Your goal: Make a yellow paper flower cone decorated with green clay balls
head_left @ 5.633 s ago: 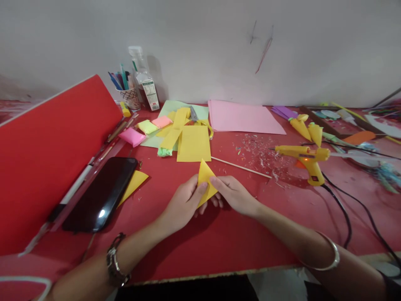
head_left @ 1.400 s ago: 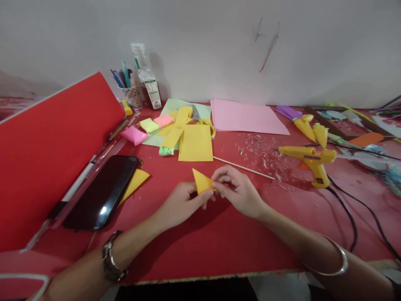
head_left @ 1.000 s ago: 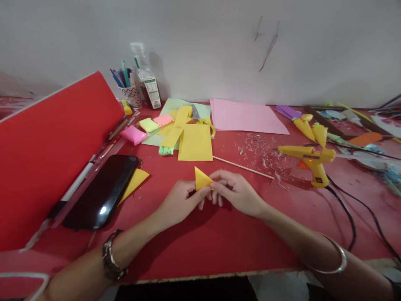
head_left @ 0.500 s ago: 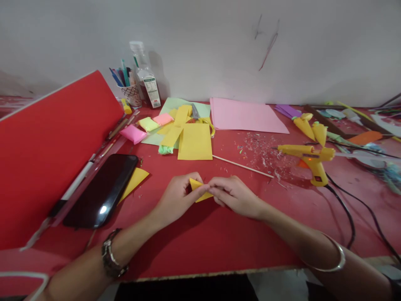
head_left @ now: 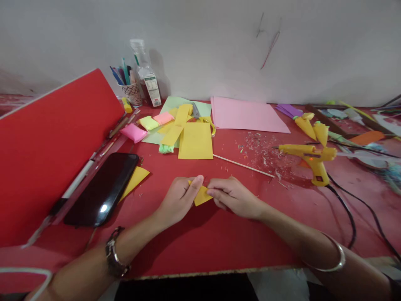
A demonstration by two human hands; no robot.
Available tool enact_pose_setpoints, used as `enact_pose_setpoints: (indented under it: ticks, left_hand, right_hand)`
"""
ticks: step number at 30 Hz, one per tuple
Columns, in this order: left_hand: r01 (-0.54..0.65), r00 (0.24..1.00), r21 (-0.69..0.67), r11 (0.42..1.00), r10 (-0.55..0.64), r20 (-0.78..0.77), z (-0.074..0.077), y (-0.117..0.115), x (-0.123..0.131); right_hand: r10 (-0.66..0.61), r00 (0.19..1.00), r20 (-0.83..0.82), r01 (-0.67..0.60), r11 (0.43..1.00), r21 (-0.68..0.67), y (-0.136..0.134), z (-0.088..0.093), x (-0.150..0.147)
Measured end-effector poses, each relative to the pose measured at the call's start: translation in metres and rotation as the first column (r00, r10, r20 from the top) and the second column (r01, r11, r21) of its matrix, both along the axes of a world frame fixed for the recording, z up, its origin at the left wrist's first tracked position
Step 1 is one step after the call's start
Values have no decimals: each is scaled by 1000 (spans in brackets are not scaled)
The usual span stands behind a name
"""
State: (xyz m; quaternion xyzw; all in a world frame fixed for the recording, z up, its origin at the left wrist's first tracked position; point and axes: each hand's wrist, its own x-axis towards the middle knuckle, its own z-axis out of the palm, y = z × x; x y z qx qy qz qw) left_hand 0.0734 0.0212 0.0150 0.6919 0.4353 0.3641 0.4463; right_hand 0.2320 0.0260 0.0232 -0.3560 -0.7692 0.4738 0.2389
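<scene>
A small piece of yellow paper (head_left: 202, 196) is held between my two hands, above the red table (head_left: 200, 242). My left hand (head_left: 180, 198) is closed on its left side, with the thumb lying along the top. On the other side, my right hand (head_left: 233, 196) pinches the paper's right end between thumb and bent fingers. Part of the paper is hidden behind my fingers. Another yellow paper piece (head_left: 136, 180) sticks out from under a black phone (head_left: 102, 188) to the left.
At right lies a yellow glue gun (head_left: 313, 159) with its cable, near paper scraps (head_left: 263, 150). Behind my hands are a yellow sheet (head_left: 196, 142), a thin stick (head_left: 244, 166) and pink sheets (head_left: 247, 115). A bottle (head_left: 150, 83) and pen cup (head_left: 131, 94) stand by the wall.
My left thumb has lifted and shifted up and left, away from my right fingertips. More of the yellow paper's face now shows, tilted slightly downward. The right hand has barely moved.
</scene>
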Motion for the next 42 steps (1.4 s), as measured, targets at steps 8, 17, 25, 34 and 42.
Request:
enact_pose_setpoints:
  ticks: [8, 17, 25, 34, 42]
  left_hand:
    - [-82, 996, -45, 996, 81, -26, -1, 2, -2]
    - [27, 998, -117, 993, -33, -49, -3, 4, -1]
    - [3, 997, -120, 993, -13, -82, -4, 4, -2]
    - [161, 985, -6, 987, -160, 66, 1, 6, -7]
    - [61, 997, 64, 996, -64, 49, 1, 2, -7]
  right_hand:
    - [-16, 999, 30, 18, 998, -65, 2, -3, 1]
    - [-147, 989, 27, 148, 988, -48, 0, -2, 1]
    - [-120, 993, 21, 121, 989, -83, 1, -5, 1]
    - [-119, 987, -105, 105, 986, -129, 1, -3, 2]
    - [-155, 985, -74, 149, 985, -86, 4, -4, 4]
